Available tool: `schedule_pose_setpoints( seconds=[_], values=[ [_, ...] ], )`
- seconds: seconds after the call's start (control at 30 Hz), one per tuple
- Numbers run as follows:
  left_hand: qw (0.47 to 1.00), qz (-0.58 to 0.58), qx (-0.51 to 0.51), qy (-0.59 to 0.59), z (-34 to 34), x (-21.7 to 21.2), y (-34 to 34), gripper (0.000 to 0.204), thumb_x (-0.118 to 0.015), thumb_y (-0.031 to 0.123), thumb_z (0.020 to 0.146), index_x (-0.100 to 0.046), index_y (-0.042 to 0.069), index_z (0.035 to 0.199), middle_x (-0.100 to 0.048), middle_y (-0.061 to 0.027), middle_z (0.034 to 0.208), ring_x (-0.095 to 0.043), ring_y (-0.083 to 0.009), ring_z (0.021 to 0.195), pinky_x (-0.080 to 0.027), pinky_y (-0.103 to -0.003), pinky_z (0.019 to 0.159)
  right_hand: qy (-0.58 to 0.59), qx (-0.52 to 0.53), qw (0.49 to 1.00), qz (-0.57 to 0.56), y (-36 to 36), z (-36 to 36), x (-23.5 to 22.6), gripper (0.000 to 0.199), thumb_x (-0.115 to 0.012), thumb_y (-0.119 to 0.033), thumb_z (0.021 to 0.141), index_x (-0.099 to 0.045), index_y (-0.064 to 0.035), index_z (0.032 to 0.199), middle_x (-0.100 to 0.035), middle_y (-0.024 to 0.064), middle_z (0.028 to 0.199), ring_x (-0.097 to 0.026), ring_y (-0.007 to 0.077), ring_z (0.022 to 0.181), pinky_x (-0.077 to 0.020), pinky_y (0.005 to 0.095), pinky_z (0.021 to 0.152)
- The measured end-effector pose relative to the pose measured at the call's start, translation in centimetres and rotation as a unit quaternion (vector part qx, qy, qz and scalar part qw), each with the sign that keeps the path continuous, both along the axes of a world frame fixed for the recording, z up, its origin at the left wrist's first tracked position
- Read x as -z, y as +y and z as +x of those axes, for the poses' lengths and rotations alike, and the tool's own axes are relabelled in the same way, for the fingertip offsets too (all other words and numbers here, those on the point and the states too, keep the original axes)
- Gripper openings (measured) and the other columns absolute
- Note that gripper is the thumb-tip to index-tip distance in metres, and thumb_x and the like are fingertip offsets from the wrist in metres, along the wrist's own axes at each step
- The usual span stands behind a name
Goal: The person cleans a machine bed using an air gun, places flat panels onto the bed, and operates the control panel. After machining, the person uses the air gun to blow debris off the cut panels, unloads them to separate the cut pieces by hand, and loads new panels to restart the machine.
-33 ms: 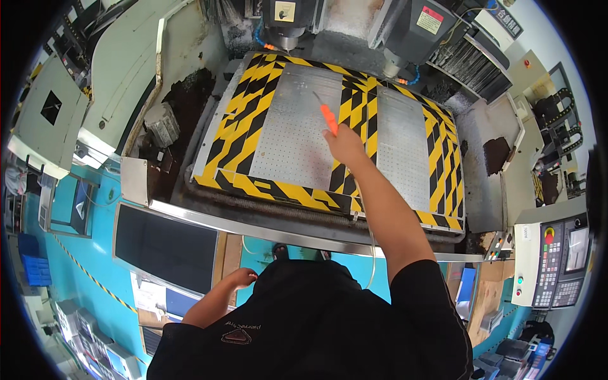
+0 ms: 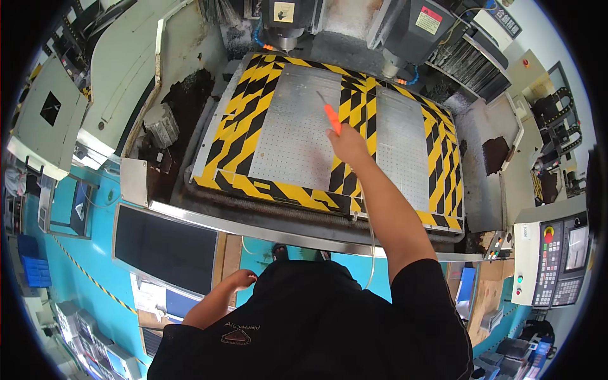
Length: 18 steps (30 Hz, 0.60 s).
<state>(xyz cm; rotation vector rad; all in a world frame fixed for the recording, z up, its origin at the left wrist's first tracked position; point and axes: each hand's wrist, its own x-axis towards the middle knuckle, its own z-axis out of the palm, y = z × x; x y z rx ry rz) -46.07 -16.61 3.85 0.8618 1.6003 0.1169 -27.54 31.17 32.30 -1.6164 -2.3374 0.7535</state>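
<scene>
My right hand [image 2: 349,144] is closed around an orange air blow gun [image 2: 332,119] with a thin, bent metal nozzle. It is held over the machine's flat perforated metal bed [image 2: 297,126], and its nozzle points to the far left. A pale hose [image 2: 372,253] hangs beside my right forearm, over the machine's front edge. Black and yellow striped tape [image 2: 253,123] borders the bed and divides it into two panels. Low at my left side, my left hand [image 2: 242,278] is loosely curled, with nothing visible in it.
Two spindle heads [image 2: 288,38] with blue coolant nozzles stand behind the bed. A metal block [image 2: 161,125] sits in the left trough. The steel front rail [image 2: 266,233] runs before me. At right is a control panel [image 2: 554,259]; a dark panel [image 2: 166,247] lies front left.
My right hand and the air blow gun have shifted slightly to the right. My left hand stays where it was.
</scene>
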Motion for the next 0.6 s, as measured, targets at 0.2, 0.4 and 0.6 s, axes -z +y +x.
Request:
schedule_pose_setpoints(
  seconds=[0.2,0.4,0.6],
  values=[
    [1.0,0.006,0.011,-0.021,-0.1,0.8,-2.3,0.026,-0.061,0.02,0.093,-0.075,0.006,0.109,-0.075,-0.0132,0.096,-0.068,-0.022,0.085,-0.054,-0.037,0.078,-0.031,0.106,0.992,0.069,4.0,10.6,2.8,0.054,-0.061,-0.048,0.095,-0.064,0.0047,0.106,-0.069,0.0293,0.103,-0.066,0.0466,0.102,-0.0518,0.0521,0.086],
    [0.995,-0.057,-0.071,-0.045,1.4,0.9,-3.7,0.024,-0.061,0.023,0.094,-0.074,0.009,0.109,-0.075,-0.0085,0.094,-0.068,-0.0183,0.083,-0.056,-0.039,0.074,-0.028,0.177,0.982,0.06,9.1,29.5,9.8,0.041,-0.061,-0.038,0.095,-0.065,0.0018,0.104,-0.069,0.0267,0.089,-0.069,0.0429,0.085,-0.0528,0.051,0.072],
    [0.931,0.251,-0.191,0.183,3.1,-8.0,-4.7,0.032,-0.056,0.033,0.098,-0.068,0.006,0.11,-0.071,-0.0184,0.1,-0.069,-0.0326,0.094,-0.053,-0.045,0.082,0.148,0.309,0.928,-0.149,5.5,37.3,8.0,0.043,-0.059,-0.046,0.099,-0.065,-0.0046,0.11,-0.061,0.0013,0.071,-0.062,0.0146,0.062,-0.0457,0.0332,0.046]
  ],
)
